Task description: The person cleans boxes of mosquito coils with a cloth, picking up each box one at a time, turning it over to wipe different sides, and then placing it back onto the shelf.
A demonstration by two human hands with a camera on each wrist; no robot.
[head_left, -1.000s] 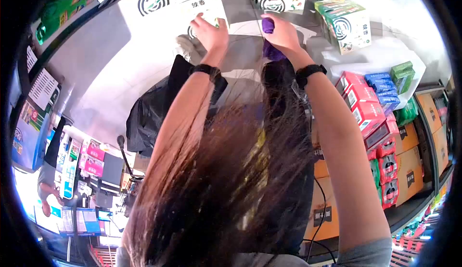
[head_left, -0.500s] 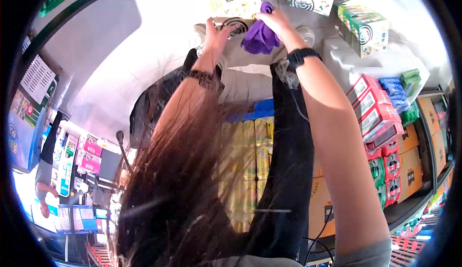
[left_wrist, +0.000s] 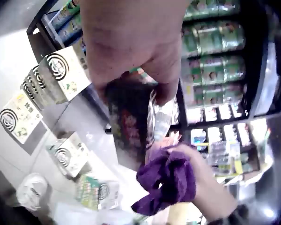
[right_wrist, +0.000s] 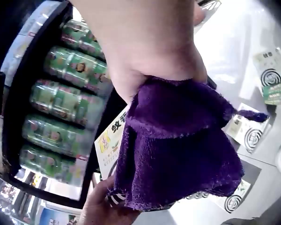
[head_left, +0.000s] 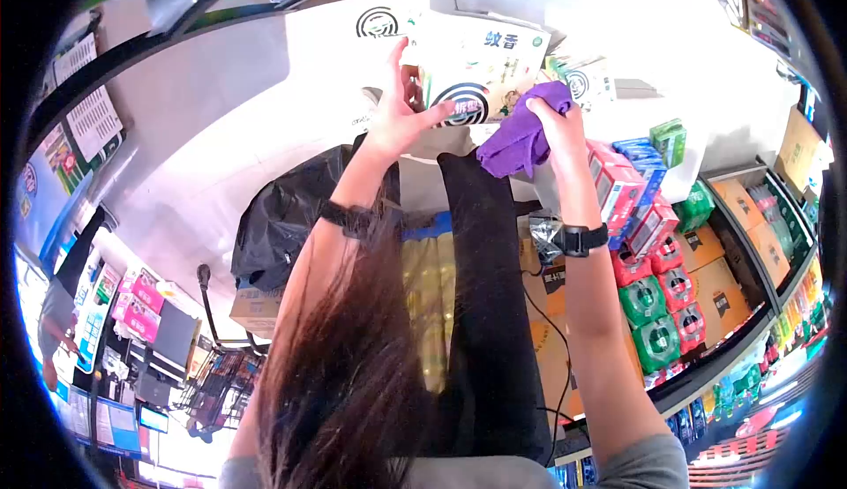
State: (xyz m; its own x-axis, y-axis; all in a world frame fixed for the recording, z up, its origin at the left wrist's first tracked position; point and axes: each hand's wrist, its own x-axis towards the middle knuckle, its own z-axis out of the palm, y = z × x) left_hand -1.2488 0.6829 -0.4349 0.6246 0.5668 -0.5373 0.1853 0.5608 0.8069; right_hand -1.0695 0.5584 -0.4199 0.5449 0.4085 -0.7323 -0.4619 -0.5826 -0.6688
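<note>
In the head view my left hand [head_left: 401,119] grips the left edge of a white mosquito coil box [head_left: 481,61], its thumb across the front. The box carries a black spiral and Chinese print. My right hand [head_left: 560,127] holds a bunched purple cloth [head_left: 525,141] at the box's lower right corner. From the left wrist, the box's narrow side [left_wrist: 129,122] looks dark between thumb and fingers. Seen from the right wrist, the cloth [right_wrist: 178,145] hangs from the right hand and covers much of the box [right_wrist: 107,145].
More mosquito coil boxes [left_wrist: 68,72] stand on the pale floor. A black bag [head_left: 287,216] lies left of the legs. Red cartons [head_left: 618,180], shrink-wrapped packs [head_left: 653,313] and brown cartons [head_left: 715,291] stack at the right. Shelves with green packs [right_wrist: 68,98] rise nearby.
The left hand has taken hold of a mosquito coil box, which now appears larger and nearer. The right hand has moved right with the cloth. The head view has shifted too.
</note>
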